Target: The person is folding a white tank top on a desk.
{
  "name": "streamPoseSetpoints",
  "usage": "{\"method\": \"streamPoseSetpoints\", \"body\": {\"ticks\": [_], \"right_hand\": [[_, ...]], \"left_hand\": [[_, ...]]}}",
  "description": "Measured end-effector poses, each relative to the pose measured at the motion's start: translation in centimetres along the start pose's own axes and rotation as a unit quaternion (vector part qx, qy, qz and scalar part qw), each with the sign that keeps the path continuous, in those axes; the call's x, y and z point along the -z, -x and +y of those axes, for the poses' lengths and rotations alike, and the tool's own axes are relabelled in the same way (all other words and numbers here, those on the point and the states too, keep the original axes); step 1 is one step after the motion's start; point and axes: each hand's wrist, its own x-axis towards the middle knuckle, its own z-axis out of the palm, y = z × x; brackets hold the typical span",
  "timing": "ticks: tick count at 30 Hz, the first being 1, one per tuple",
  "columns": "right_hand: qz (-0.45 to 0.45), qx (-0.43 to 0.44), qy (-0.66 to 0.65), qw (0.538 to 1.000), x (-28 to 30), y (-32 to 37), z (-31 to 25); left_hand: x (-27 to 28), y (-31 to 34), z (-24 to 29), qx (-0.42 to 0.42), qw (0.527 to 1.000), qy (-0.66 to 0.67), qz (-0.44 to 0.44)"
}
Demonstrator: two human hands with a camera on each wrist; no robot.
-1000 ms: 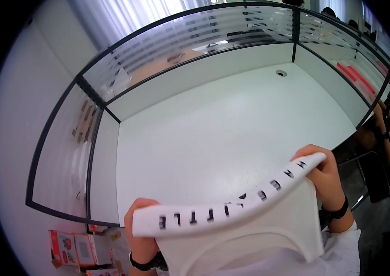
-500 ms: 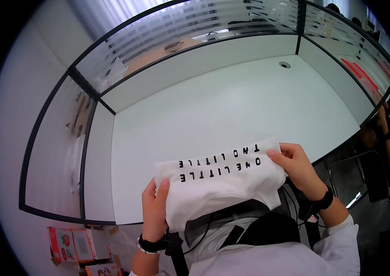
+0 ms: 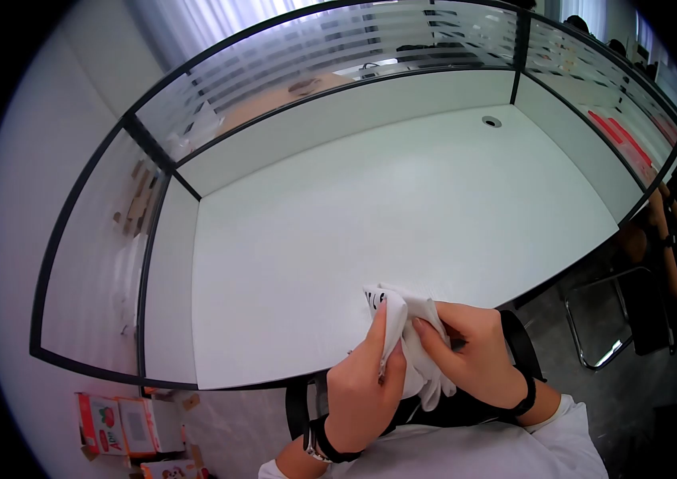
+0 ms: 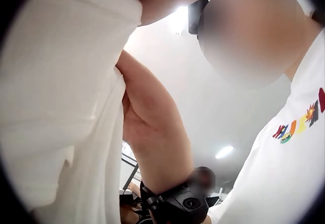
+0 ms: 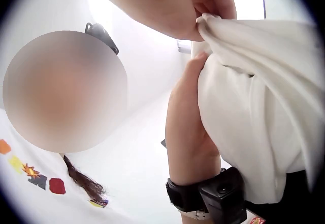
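Observation:
A white shirt [image 3: 424, 363] with black lettering is bunched between both hands over the desk's near edge. My left hand [image 3: 358, 391] pinches its left part between thumb and fingers, close to a bit of black print. On the other side, my right hand [image 3: 474, 347] grips the gathered cloth with thumb and curled fingers. In the right wrist view, the cloth [image 5: 274, 81] hangs in long folds below the right hand [image 5: 172, 3], and the left hand [image 5: 190, 114] holds it from behind. Most of the lettering is hidden in the folds.
A white desk [image 3: 338, 215] stretches ahead, closed in by dark-framed partitions [image 3: 147, 144]. A cable hole [image 3: 491, 122] sits near its far right corner. Printed cartons [image 3: 127, 427] stand on the floor at left, and a chair [image 3: 633, 311] at right, near another person's arm [image 3: 665, 247].
The hands have come together from holding the shirt spread wide. The shirt went from a stretched band, to a folded panel with readable lettering, to a narrow bunch between the hands.

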Motion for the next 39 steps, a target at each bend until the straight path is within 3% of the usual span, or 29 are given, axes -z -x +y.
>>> {"method": "streamPoseSetpoints", "body": {"ticks": [5,6,13,19,23,27,29,31,33,35,36,37,39], "right_hand": [[-0.019,0.001,0.045,0.999,0.1,-0.2,-0.3],[-0.004,0.018,0.042,0.999,-0.1,-0.3,-0.4],[-0.022,0.054,0.072,0.996,-0.2,0.1,0.0],[-0.012,0.055,0.068,0.996,-0.3,0.2,0.3],[-0.048,0.010,0.013,0.999,0.8,-0.2,-0.7],[-0.035,0.049,0.077,0.995,1.2,-0.3,-0.7],[-0.046,-0.040,0.022,0.998,1.9,-0.5,-1.1],[-0.072,-0.096,-0.028,0.992,2.6,-0.5,0.4],[-0.066,-0.084,-0.032,0.994,3.3,-0.4,1.2],[-0.026,-0.076,-0.056,0.995,3.7,-0.2,1.3],[-0.028,-0.076,-0.070,0.994,4.1,0.0,1.6],[-0.016,-0.058,-0.081,0.995,4.3,0.2,2.2],[-0.013,-0.027,-0.089,0.996,4.8,0.1,2.5]], "left_hand": [[-0.6,0.4,0.3,-0.022,0.998,-0.053,-0.009],[-1.0,0.1,0.1,-0.051,0.997,-0.038,0.032],[-1.4,0.8,0.6,-0.086,0.988,-0.125,0.003],[-1.9,0.9,0.0,-0.130,0.979,-0.152,0.025],[-2.1,0.9,0.6,-0.126,0.986,-0.112,0.003],[-2.2,1.9,1.1,-0.123,0.984,-0.111,-0.071],[-1.7,2.2,1.6,-0.030,0.979,0.013,-0.202],[-1.3,2.2,1.7,-0.024,0.965,0.030,-0.259],[0.2,1.8,2.1,-0.025,0.952,0.077,-0.294],[1.7,1.7,1.6,-0.027,0.966,0.092,-0.240],[1.9,1.5,1.2,-0.040,0.982,0.100,-0.152],[2.0,1.3,0.5,-0.078,0.993,0.038,-0.077],[2.5,0.1,-1.0,-0.118,0.992,-0.040,-0.027]]}}
